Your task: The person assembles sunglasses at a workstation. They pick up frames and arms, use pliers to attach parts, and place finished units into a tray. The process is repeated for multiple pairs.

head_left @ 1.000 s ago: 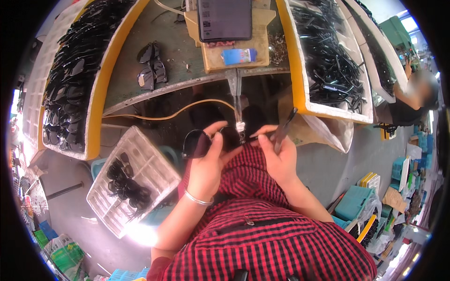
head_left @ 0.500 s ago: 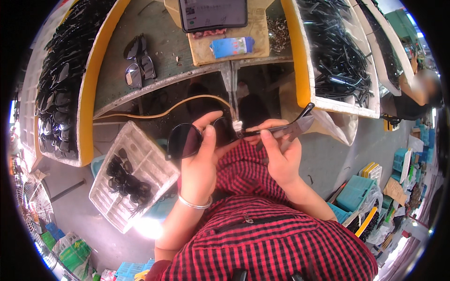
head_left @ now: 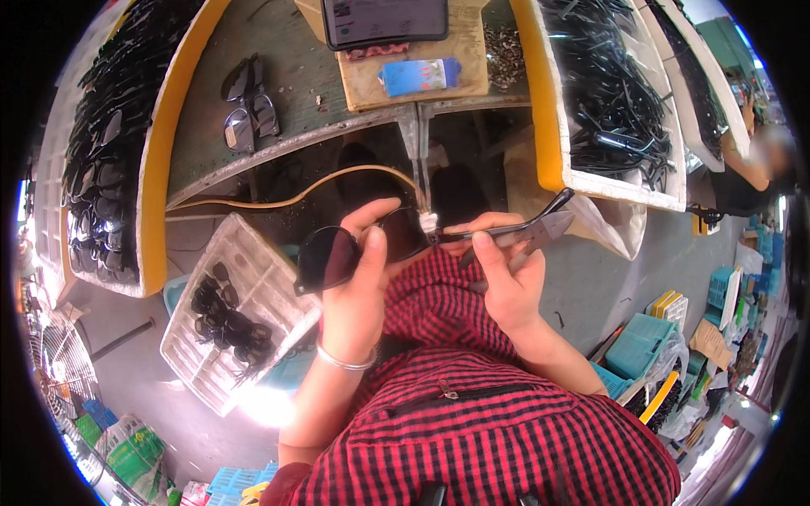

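Note:
My left hand [head_left: 359,291] is closed on the front of a pair of sunglasses [head_left: 324,261], thumb across it, with one dark lens showing left of the thumb and the other partly behind the fingers. My right hand [head_left: 513,291] pinches a slim black temple [head_left: 547,211], its curved end pointing up and right. A grey flat object [head_left: 547,229] also sticks out past the right fingers; its kind is unclear. The temple's inner end meets the frame beside the white-wrapped tip [head_left: 429,223] of a metal rod [head_left: 413,135] hanging from the bench edge.
Trays of black sunglasses [head_left: 110,211] and temples [head_left: 607,110] flank the bench [head_left: 312,63]. On it are loose sunglasses [head_left: 251,110], a phone [head_left: 384,21] and a blue packet [head_left: 418,76]. A white crate [head_left: 190,337] with sunglasses stands lower left. A tan hose [head_left: 295,198] runs to the rod.
The temple's curved end and the grey object have shifted slightly right, and the left lens has tilted a little. Both hands keep their grip near the rod tip.

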